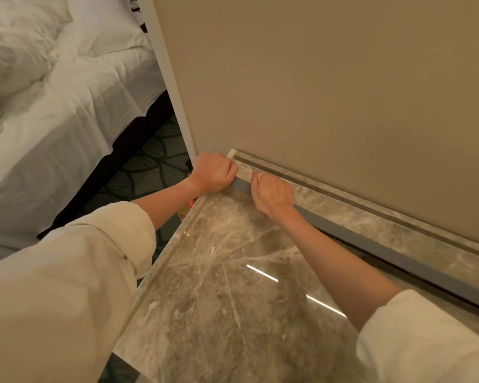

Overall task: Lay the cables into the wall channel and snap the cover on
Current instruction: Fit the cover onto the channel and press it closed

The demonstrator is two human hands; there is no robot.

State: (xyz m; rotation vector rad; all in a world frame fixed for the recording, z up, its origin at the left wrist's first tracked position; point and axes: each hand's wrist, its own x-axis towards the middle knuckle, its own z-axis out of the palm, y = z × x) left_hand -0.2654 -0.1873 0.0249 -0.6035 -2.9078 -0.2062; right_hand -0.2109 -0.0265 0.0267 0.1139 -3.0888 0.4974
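Note:
A long grey channel cover (393, 257) runs along the foot of the marble backsplash (371, 214), where it meets the marble countertop (233, 272). My left hand (213, 171) is closed over the cover's left end at the counter corner. My right hand (274, 196) presses its fingers down on the cover a short way to the right. A dark gap shows under the cover further right. No cables are visible; whatever lies under the cover is hidden.
A beige wall (315, 78) rises behind the backsplash. A bed with white sheets (53, 106) stands to the left, across a strip of patterned dark carpet (155, 161). The counter's left edge (163, 261) drops off toward the carpet.

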